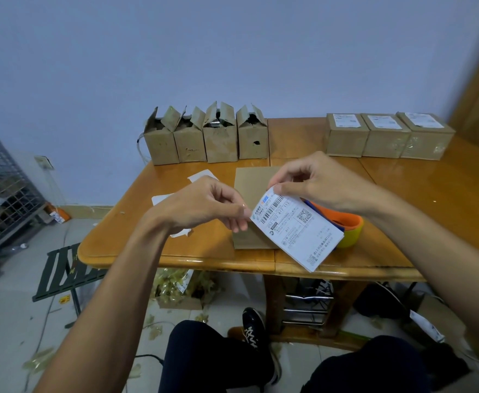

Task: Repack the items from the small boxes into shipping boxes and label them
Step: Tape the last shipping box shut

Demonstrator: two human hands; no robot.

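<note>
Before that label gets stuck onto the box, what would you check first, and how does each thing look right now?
1. Label held by both hands: ok. The left hand pinches its left edge, the right hand its top corner.
2. Backing peeled off: cannot tell. The fingers hide that edge.
3. Box ready underneath: ok. It sits closed on the table, top bare.
4. Label lined up with the box: not ok. It hangs tilted, mostly off to the right.
5. Tape roll clear of the box: ok, it lies beside it.
6. Print readable: ok, barcode faces up.
</note>
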